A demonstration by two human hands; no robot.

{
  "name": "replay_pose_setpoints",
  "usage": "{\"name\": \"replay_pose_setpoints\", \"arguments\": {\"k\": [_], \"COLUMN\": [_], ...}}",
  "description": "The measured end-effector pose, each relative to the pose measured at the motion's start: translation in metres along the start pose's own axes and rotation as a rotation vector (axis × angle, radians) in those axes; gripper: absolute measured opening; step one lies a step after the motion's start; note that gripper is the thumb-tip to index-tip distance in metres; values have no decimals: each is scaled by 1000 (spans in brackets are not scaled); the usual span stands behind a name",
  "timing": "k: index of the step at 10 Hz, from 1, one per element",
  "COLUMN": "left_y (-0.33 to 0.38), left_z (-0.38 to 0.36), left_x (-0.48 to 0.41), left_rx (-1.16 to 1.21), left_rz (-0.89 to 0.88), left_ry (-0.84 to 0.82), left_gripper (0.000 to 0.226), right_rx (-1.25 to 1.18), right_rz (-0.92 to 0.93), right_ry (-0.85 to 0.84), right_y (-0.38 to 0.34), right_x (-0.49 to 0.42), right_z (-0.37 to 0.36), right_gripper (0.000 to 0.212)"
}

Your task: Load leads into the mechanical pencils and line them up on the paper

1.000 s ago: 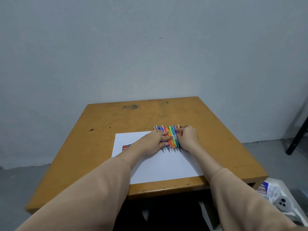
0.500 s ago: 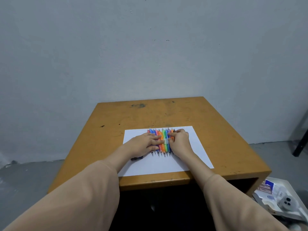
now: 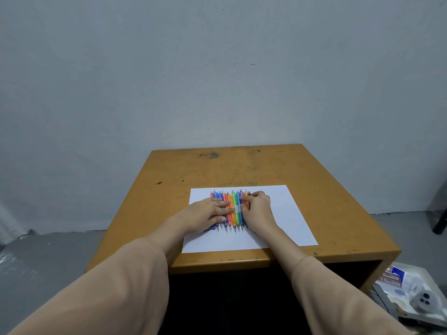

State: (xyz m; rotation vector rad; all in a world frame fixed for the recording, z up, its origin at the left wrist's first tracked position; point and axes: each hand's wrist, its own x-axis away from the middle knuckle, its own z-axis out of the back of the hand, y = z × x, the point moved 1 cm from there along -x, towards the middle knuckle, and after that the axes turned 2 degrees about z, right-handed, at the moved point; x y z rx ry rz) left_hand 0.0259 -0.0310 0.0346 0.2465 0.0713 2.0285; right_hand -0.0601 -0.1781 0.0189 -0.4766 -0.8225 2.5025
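Pencils (image 3: 233, 209): ten-odd coloured plastic barrels, red, blue, orange and green. Packed side by side in one tight row, barrels touching. Lying flat on paper (image 3: 290, 221), metal tips toward near edge, caps toward far edge. Tips roughly level, not exact. Both ends of row partly covered.
Paper: plain white sheet, flat on surface (image 3: 326, 189), close to its front edge. Row sits left of sheet's centre, in far half.

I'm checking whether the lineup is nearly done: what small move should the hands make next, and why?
Probably press the pencils tighter: with the left hand flat on them, let the right hand, curled at the row's right edge, nudge the last ones leftward. They already lie side by side on the paper, tips toward the person, so closing gaps seems all that remains.
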Motion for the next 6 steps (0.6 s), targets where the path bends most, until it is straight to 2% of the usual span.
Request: {"name": "replay_pose_setpoints", "arguments": {"k": [2,5,6], "left_y": [-1,5,14], "left_z": [-3,-2,0], "left_x": [0,11,28], "left_rx": [62,244,296], "left_rz": [10,125,178], "left_ry": [28,277,430], "left_gripper": [46,42,39], "right_rx": [-7,-31,-82], "right_rz": [7,15,41], "right_ry": [-1,-12,43], "right_y": [3,-1,-5], "right_x": [0,5,19], "right_z": [-1,8,22], "right_gripper": [35,39,38]}}
